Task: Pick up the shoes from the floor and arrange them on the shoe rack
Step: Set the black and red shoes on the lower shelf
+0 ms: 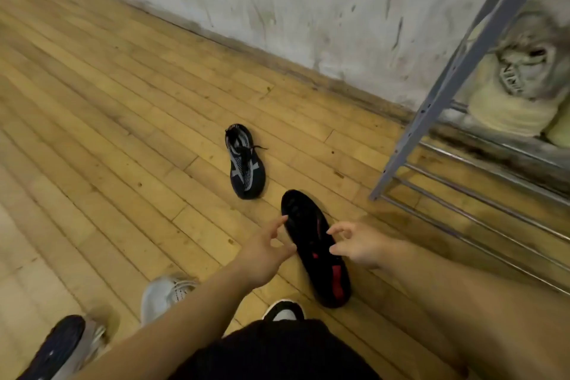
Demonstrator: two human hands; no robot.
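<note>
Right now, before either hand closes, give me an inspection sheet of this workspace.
Surface: wooden plank floor, worn, bare in the middle.
Job's things: black-and-red shoe between the hands; black-and-grey laced shoe beyond it; shoe rack on the right, pale shoes on a shelf.
Clutter: white shoe and dark shoe lower left.
Hands: left hand and right hand open, flanking the shoe; contact unclear.
Cables: nothing seen.
Surroundings: scuffed white wall.

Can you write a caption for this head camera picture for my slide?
Both open hands, left and right, reach for a black-and-red shoe on the wooden floor beside the shoe rack.
</note>
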